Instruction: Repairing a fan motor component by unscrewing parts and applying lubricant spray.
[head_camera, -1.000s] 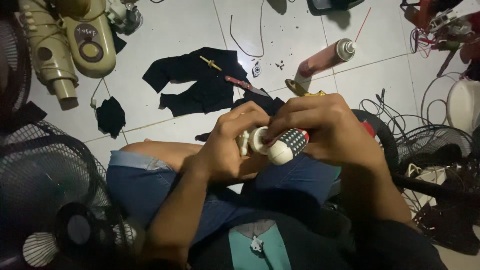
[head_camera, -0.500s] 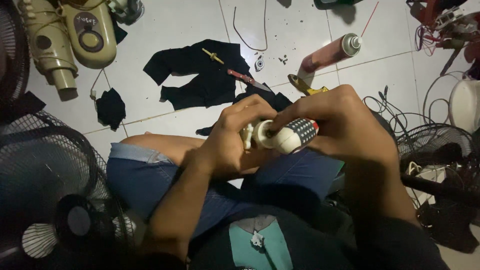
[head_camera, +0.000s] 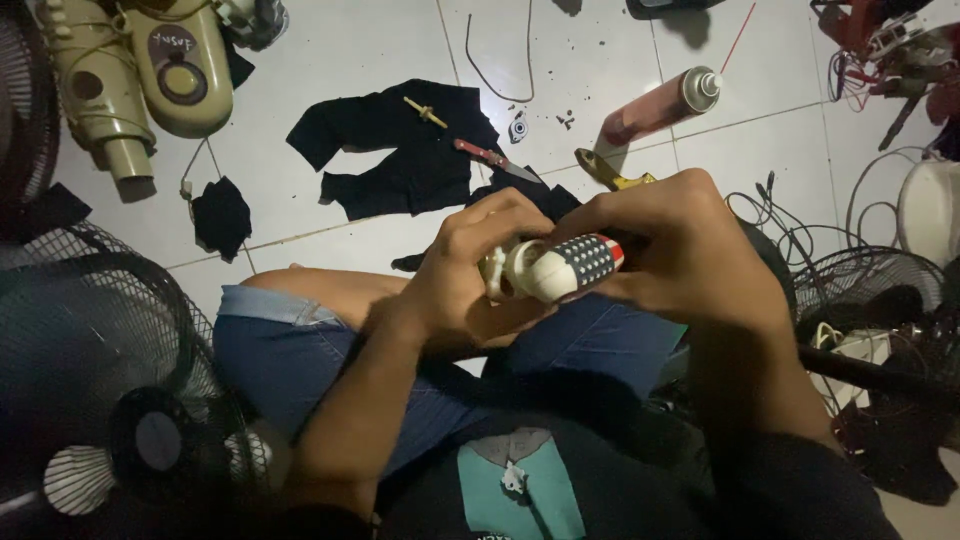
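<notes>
We see both hands meeting above the lap, over blue denim shorts (head_camera: 300, 350). The right hand (head_camera: 680, 250) is wrapped closed round a screwdriver handle (head_camera: 565, 268), cream-white at the butt with a starred and striped pattern on the grip; its fingers cover the far end. The left hand (head_camera: 470, 275) is curled shut against the butt end of that handle, fingertips touching a small pale part (head_camera: 493, 280) there. What that part is we cannot tell; it is mostly hidden by the fingers.

Taking the screwdriver handle as our landmark: directly beyond it on the white tile floor (head_camera: 340, 60) lies a black cloth (head_camera: 400, 150), with a small yellow tool (head_camera: 425, 112) and a red-handled knife (head_camera: 490, 158) resting on it. Beyond and to the right, a pink spray can (head_camera: 655, 105) lies on its side, a yellow-handled tool (head_camera: 610, 172) just near it. Far off to the upper left sit two olive-green fan housings (head_camera: 140, 70). To the left and nearer us, a dark fan guard (head_camera: 100, 350). To the right, tangled black wires (head_camera: 790, 215) and another wire fan guard (head_camera: 860, 285).
</notes>
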